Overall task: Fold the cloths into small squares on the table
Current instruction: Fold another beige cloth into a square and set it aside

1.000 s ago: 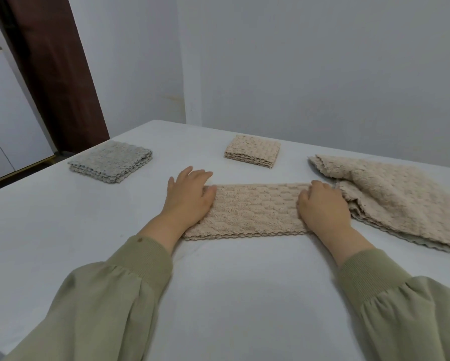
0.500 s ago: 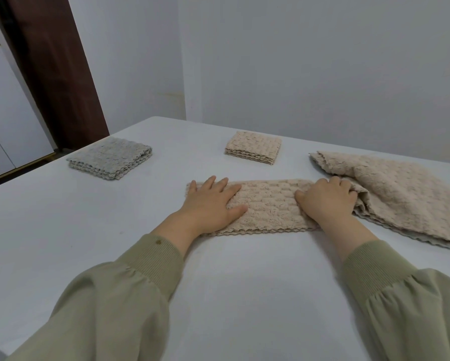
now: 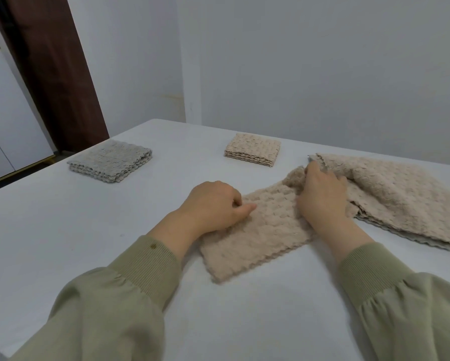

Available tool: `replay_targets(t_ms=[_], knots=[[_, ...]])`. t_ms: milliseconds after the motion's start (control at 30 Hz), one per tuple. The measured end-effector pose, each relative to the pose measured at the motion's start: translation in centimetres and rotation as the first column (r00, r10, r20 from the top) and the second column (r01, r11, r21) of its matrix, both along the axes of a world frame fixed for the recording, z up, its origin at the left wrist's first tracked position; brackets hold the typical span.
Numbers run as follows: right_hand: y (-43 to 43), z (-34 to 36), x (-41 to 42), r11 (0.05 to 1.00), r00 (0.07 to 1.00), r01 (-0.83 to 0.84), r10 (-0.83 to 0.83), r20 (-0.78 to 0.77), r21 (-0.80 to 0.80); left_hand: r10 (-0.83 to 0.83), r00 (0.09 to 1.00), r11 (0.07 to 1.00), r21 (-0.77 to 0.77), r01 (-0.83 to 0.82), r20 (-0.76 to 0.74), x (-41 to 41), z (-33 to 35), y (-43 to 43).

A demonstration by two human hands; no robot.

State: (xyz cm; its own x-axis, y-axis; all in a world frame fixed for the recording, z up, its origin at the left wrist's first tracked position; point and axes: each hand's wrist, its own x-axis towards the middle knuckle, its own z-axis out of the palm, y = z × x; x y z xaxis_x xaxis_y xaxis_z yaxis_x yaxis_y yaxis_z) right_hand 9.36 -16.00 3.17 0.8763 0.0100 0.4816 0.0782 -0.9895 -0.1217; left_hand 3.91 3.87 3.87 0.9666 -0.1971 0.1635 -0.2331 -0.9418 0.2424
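A beige textured cloth [image 3: 260, 235], folded into a long strip, lies slanted on the white table [image 3: 88, 243] in front of me. My left hand [image 3: 213, 207] presses on its left part with fingers curled and thumb on the fabric. At the strip's far right end my right hand [image 3: 320, 199] grips the cloth, which bunches up under the fingers. Two folded squares lie farther back: a beige one [image 3: 252, 149] at centre and a grey one [image 3: 110, 160] at left.
A heap of unfolded beige cloths [image 3: 406, 201] lies on the right of the table, touching the strip's far end. A grey wall rises behind the table. A dark brown door frame [image 3: 52, 69] stands at the back left.
The strip has turned from lying crosswise to slanting, its near end closer to me. My right hand has moved to the far end and closed on it. My left fingers have curled.
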Motion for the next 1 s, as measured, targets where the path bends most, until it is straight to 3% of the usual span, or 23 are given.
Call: replay_targets(t_ms=[100,133,167,233,300,400,467,500,567,633,700,800,900,933,1000], knots=[[0.0,0.0,0.2,0.989,0.989,-0.148,0.147,0.035,0.022,-0.13,0.929,0.933,-0.361,-0.004,-0.345,-1.1,1.3,-0.1],[0.1,-0.1,0.4,0.969,0.971,-0.237,0.235,0.034,0.074,-0.137,0.919,0.915,-0.402,-0.026,-0.37,-1.1,1.3,0.0],[0.5,-0.2,0.5,0.933,0.942,-0.336,0.333,0.042,0.128,-0.098,0.941,0.91,-0.412,-0.047,-0.324,-1.0,1.0,0.3],[1.6,-0.6,0.3,0.85,0.875,-0.485,0.473,0.106,0.205,0.072,0.994,0.917,-0.385,-0.1,-0.088,-0.2,0.0,0.7],[2.7,-0.8,-0.2,0.808,0.825,-0.553,0.496,0.272,0.203,0.178,0.976,0.945,-0.297,-0.135,0.124,0.7,-1.2,0.9],[2.5,-0.7,-0.4,0.865,0.804,-0.486,0.387,0.452,0.123,0.176,0.918,0.962,-0.26,-0.084,0.354,1.2,-2.2,0.5],[1.4,-0.5,-0.3,0.908,0.852,-0.393,0.301,0.428,0.145,0.117,0.845,0.961,-0.273,0.035,0.521,1.0,-2.3,-0.1],[1.0,-0.6,-0.3,0.92,0.886,-0.358,0.281,0.369,0.159,0.071,0.848,0.963,-0.257,0.079,0.526,1.0,-2.4,-0.5],[0.5,-1.1,-0.4,0.944,0.952,-0.304,0.297,0.067,0.126,-0.06,0.955,0.984,-0.142,0.105,0.291,1.2,-2.9,-1.4],[0.3,-2.5,-0.2,0.964,0.918,-0.263,0.261,-0.299,0.034,-0.107,0.993,0.993,0.052,0.11,-0.058,1.5,-3.6,-1.9],[-0.3,-3.1,0.5,0.976,0.88,-0.219,0.2,-0.431,0.007,-0.095,0.979,0.988,0.107,0.116,-0.178,1.8,-4.0,-1.9],[-1.4,-2.8,1.2,0.969,0.955,-0.128,0.178,-0.236,0.214,-0.057,0.996,0.998,-0.023,0.055,-0.069,2.2,-4.0,-1.3],[-2.4,-2.0,1.1,0.807,0.998,-0.059,0.052,0.028,0.588,0.043,0.999,0.964,-0.263,-0.042,-0.004,2.9,-3.7,-0.9],[-2.5,-2.0,1.2,0.766,0.998,-0.046,0.011,0.058,0.641,0.081,0.997,0.956,-0.283,-0.078,-0.003,3.2,-3.7,-0.9],[-2.3,-2.2,1.8,0.795,0.999,-0.035,0.014,0.04,0.606,0.152,0.988,0.954,-0.259,-0.15,-0.012,4.0,-4.0,-1.0]])
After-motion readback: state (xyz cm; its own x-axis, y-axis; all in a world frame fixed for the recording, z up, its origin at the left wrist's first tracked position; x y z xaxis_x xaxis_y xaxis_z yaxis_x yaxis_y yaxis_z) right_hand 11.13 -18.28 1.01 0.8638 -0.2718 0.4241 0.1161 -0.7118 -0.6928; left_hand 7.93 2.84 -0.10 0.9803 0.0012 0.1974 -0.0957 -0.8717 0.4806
